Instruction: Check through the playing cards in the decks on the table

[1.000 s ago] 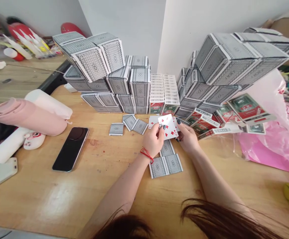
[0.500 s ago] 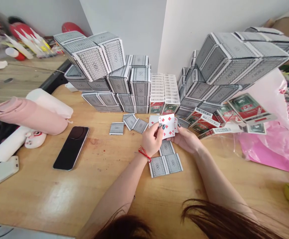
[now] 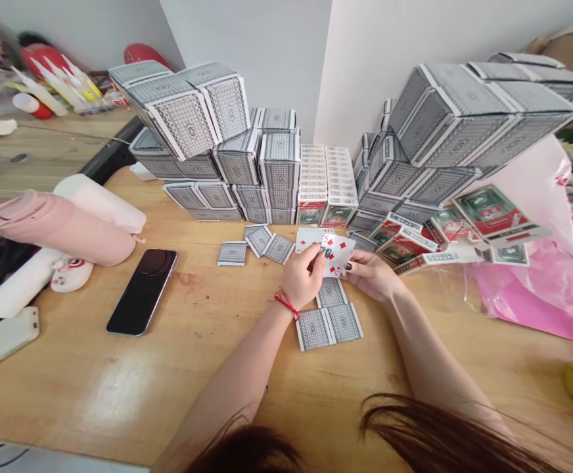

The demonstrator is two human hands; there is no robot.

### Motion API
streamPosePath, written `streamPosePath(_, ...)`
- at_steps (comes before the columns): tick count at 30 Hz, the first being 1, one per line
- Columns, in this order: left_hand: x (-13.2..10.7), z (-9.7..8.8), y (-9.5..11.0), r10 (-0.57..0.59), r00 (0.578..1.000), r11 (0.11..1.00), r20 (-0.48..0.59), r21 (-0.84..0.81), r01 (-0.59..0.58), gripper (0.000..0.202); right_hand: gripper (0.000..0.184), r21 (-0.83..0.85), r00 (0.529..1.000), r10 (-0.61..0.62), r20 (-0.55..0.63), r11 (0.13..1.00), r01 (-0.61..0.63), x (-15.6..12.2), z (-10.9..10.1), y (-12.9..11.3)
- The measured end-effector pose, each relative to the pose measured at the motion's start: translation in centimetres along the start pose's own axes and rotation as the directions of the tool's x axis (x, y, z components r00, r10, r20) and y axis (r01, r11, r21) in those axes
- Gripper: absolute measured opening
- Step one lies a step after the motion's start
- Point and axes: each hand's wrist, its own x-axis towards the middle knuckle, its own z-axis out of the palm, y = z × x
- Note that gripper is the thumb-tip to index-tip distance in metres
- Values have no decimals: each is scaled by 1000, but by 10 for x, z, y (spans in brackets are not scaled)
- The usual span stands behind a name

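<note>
A five of diamonds playing card (image 3: 343,248) faces up between my two hands, tilted to the right. My left hand (image 3: 302,279), with a red string bracelet at the wrist, is closed on it, the thumb pressed on its left side. My right hand (image 3: 375,279) pinches its lower right edge with thumb and fingers. Whether more cards lie under it is hidden. White face-up cards (image 3: 307,235) with red marks show just behind my left hand. Below my hands are a face-down card (image 3: 330,293) and two grey-patterned stacks (image 3: 315,329) side by side.
Face-down cards (image 3: 231,253) lie left of my hands. Grey-backed card blocks (image 3: 280,161) and boxed decks (image 3: 312,211) stand along the wall, with taller blocks (image 3: 458,118) and green-red card boxes (image 3: 491,210) at right. A phone (image 3: 142,292) and pink bottle (image 3: 64,230) lie left.
The five of diamonds has shifted slightly right and tilted clockwise. My right thumb has slid down to its lower right edge. More of the face-up cards behind shows now.
</note>
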Motion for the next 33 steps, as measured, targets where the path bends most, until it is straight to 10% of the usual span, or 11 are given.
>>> streamPosePath(17,-2,2,4,8,999,990,48,-140,-1,33,25,-192,950,-137,-281,978,84,5,18,10)
streamPosePath(33,2,1,0,-92,986,956,142,-263,127,40,24,-271,932,-242,-268,948,168,2,27,8)
